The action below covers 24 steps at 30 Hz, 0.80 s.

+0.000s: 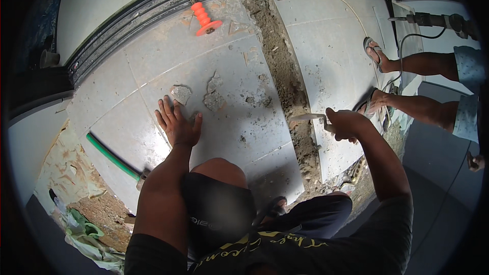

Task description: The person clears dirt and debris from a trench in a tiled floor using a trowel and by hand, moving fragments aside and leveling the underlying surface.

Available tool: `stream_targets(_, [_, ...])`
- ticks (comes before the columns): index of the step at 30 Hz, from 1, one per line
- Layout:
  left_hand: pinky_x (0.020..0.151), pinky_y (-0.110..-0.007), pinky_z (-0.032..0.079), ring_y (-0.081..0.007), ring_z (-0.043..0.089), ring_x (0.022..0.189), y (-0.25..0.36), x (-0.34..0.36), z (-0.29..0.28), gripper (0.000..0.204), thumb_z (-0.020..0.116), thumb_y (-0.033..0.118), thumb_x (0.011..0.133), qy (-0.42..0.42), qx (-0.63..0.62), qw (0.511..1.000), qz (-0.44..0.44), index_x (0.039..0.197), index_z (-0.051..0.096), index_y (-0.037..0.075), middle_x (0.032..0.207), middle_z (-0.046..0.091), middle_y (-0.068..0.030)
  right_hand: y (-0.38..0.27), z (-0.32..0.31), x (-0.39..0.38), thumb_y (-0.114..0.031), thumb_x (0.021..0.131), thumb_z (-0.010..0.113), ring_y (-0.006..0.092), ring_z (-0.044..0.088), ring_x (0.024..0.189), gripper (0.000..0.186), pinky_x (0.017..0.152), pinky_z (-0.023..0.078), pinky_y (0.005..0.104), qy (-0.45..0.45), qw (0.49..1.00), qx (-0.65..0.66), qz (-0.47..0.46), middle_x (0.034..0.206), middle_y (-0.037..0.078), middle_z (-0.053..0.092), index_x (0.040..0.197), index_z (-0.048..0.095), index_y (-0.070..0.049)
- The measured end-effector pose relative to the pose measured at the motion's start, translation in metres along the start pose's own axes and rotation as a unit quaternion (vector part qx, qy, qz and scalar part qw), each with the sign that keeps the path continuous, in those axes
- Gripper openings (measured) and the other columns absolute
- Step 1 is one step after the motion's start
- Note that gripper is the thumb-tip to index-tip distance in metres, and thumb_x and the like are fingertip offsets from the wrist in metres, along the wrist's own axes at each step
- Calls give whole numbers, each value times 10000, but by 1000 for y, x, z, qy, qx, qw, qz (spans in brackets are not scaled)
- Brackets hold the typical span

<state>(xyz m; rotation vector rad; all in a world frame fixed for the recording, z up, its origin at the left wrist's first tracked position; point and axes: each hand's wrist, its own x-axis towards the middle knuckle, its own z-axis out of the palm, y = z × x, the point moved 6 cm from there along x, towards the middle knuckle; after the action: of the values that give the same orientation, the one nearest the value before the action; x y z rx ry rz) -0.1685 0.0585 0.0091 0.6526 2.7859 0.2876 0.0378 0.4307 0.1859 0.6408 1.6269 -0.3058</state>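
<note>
My left hand (175,126) lies on the grey floor tiles (153,84) with its fingers spread, holding nothing. Just beyond its fingertips is a broken chunk of mortar (181,93), and a larger flat chunk (214,97) lies to its right. My right hand (345,125) is closed round the handle of a small trowel (307,117). The trowel's blade points left over a dug channel (280,66) filled with rough, loose rubble. I cannot tell whether the blade touches the rubble.
A chisel with an orange grip (201,18) rests near the dark door track (127,20). A green-handled tool (113,157) lies to the left. At the right stands another person in sandals (374,53), near a power tool (433,19) with a black cable.
</note>
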Motion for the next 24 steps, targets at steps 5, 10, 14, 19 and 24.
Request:
stream_targets(5, [1244,-540,-18,-350,16,1554,2,0,0,898,630,558,877,10,6,1000,1,1469,357,-59,1639,153,-203,-4,-108,-17,-168,879,709,435,673,921,360,776,501,505,406,911,24,-62,956,235,690,1166,524,-52])
stream_targets(10, [1245,-535,-18,-348,17,1554,1,1,-1,893,628,555,880,6,2,1000,-5,1470,356,-59,1638,158,-201,-30,-130,40,-278,877,797,116,517,557,565,466,455,303,398,815,408,-105,739,63,545,1203,428,0])
stream_targets(14, [1247,-532,-18,-347,17,1555,5,3,1,891,622,560,882,3,0,1000,-2,1468,363,-59,1641,157,-205,-61,-121,110,-181,888,787,126,564,539,357,421,470,303,354,636,602,-328,779,54,561,1006,477,-47])
stream_targets(19, [1247,-532,-20,-350,21,1555,3,4,-1,891,615,568,884,3,6,1000,-9,1465,371,-62,1643,153,-212,-81,-119,155,-196,949,685,177,629,603,209,552,542,331,380,582,649,-309,799,91,608,990,566,-30])
stream_targets(24, [1246,-535,12,-362,67,1550,2,-1,-2,864,631,548,886,23,-3,1000,7,1443,377,-61,1626,190,-223,-60,-125,178,-234,822,722,468,685,906,385,826,542,461,543,798,239,-108,937,276,704,1070,597,32])
